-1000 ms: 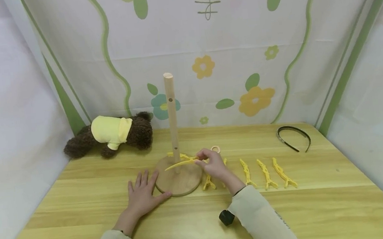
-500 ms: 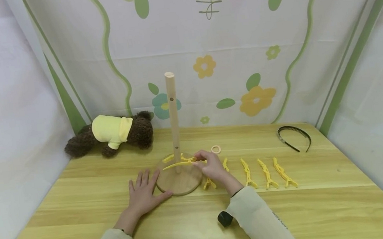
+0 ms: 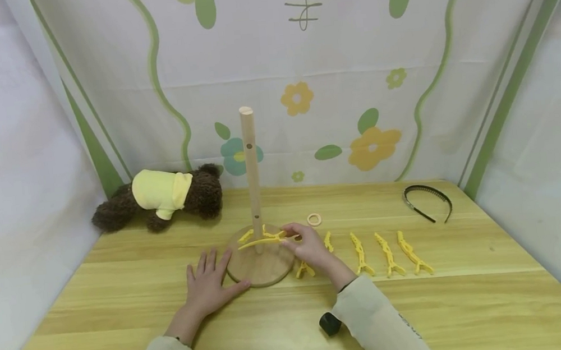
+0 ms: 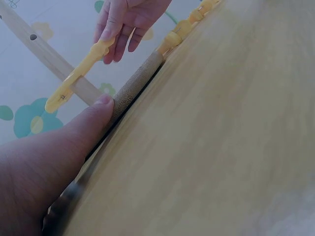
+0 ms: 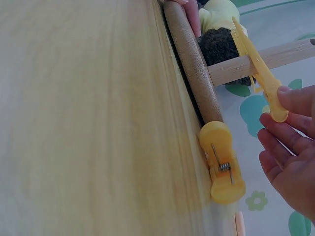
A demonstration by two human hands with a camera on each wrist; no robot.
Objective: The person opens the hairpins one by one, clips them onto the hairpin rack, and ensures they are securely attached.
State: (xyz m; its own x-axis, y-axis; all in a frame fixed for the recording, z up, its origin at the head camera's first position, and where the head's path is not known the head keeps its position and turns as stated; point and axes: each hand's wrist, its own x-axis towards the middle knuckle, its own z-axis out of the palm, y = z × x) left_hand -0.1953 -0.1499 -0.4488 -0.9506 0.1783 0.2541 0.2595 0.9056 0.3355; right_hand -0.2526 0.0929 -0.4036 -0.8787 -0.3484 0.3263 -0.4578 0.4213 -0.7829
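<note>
My right hand [image 3: 312, 245] pinches the handle end of a yellow hair clip [image 3: 261, 241] between thumb and fingers. One long arm of the clip passes in front of the upright wooden post [image 3: 252, 172], with yellow parts showing behind the post on both sides. The clip is held low on the post, above its round wooden base [image 3: 259, 270]. In the right wrist view the clip [image 5: 266, 78] lies across the post. My left hand [image 3: 206, 289] rests with fingers spread at the base's left edge, its thumb [image 4: 93, 118] touching the rim.
Several yellow hair clips [image 3: 388, 255] lie in a row right of the base, some partly hidden by my right hand. A wooden ring [image 3: 314, 219] and a black headband [image 3: 429, 200] are farther back. A brown plush toy in a yellow shirt [image 3: 160, 195] lies at back left.
My right hand has moved slightly lower with the hair clip. The clip's rear arm now shows lower behind the post. My left hand stays in place.
</note>
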